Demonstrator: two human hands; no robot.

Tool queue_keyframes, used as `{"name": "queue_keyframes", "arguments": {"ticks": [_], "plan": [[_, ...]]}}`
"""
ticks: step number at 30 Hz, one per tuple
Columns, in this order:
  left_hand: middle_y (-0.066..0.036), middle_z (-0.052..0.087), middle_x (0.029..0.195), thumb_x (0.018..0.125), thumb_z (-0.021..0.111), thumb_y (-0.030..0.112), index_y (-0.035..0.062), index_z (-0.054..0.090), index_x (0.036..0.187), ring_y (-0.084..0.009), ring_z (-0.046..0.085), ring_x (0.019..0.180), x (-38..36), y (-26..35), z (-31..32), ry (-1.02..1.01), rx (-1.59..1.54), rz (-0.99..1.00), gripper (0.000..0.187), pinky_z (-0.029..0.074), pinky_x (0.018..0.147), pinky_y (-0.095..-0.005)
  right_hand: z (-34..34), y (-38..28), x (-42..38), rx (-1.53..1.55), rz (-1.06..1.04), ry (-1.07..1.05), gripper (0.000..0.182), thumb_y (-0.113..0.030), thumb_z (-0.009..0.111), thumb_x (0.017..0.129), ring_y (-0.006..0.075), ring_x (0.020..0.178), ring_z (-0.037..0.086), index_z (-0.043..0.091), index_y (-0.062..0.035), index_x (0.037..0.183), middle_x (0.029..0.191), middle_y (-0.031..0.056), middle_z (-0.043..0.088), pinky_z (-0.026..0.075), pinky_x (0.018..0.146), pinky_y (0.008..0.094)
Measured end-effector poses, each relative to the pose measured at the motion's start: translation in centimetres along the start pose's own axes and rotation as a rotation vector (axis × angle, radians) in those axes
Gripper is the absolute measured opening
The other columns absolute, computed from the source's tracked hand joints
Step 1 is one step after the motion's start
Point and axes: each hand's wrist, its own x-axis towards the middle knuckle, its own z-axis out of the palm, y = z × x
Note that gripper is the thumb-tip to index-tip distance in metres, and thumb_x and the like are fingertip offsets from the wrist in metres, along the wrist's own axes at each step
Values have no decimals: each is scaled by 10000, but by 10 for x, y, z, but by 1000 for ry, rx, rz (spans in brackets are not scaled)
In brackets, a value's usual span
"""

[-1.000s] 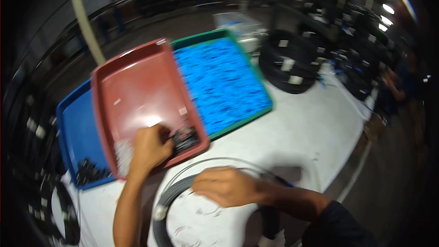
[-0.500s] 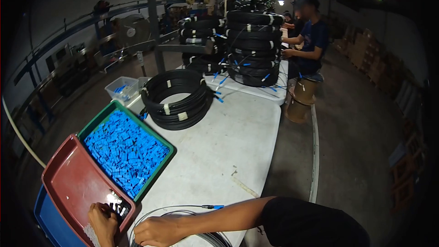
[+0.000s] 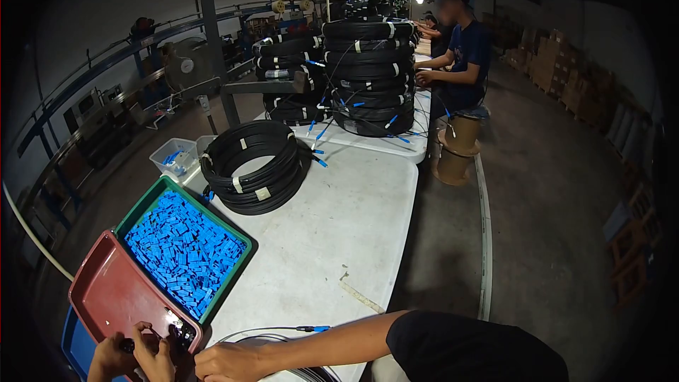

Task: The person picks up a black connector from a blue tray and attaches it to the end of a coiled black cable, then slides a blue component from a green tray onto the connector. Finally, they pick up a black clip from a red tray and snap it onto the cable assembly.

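From the black sleeve, my right hand (image 3: 230, 361) reaches left over a coil of thin black cable (image 3: 315, 373); its fingers are closed on the cable at the bottom of the view. A blue-tipped connector (image 3: 312, 328) ends a cable strand behind my forearm. My left hand (image 3: 155, 359) is over the near corner of the red tray (image 3: 117, 279), fingers bent around a small dark part, beside a pile of small black parts (image 3: 185, 331). Just left of it is another hand (image 3: 109, 359), apparently someone else's, with a black piece (image 3: 127, 345) at its fingertips.
A green tray (image 3: 244, 258) of blue connector pieces adjoins the red one; a blue tray (image 3: 74, 343) lies underneath. A black cable coil (image 3: 262, 184) and a clear bin (image 3: 166, 164) stand farther along, before stacked coils (image 3: 371, 78). A person (image 3: 467, 53) sits right of the table.
My view has turned slightly right. My left hand has drawn back from the black parts, its fingers now raised, and another hand has come in beside it. My right hand stays at the cable.
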Motion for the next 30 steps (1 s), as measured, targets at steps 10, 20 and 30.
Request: {"name": "queue_keyframes", "arguments": {"ticks": [10,20,30], "plan": [[13,549,801,859,709,-116,84,567,830,-78,505,723,-60,53,-20,-220,-524,-272,247,422,684,-208,1,0,4,140,185,117,85,37,635,861,357,987,631,644,60,942,1136,186,580,522,859,408],[5,554,821,871,733,-47,62,598,883,-97,519,727,-96,58,-27,-142,-493,-351,174,440,690,-223,-7,-8,1,57,137,-85,61,32,675,819,360,926,637,644,48,869,899,179,642,512,797,426],[-97,726,918,885,778,23,-11,715,968,-142,654,778,-107,68,-28,-133,-179,80,109,527,713,-271,-11,-10,2,91,-14,-71,91,12,681,844,363,771,617,598,44,862,869,159,580,490,678,432]]}}
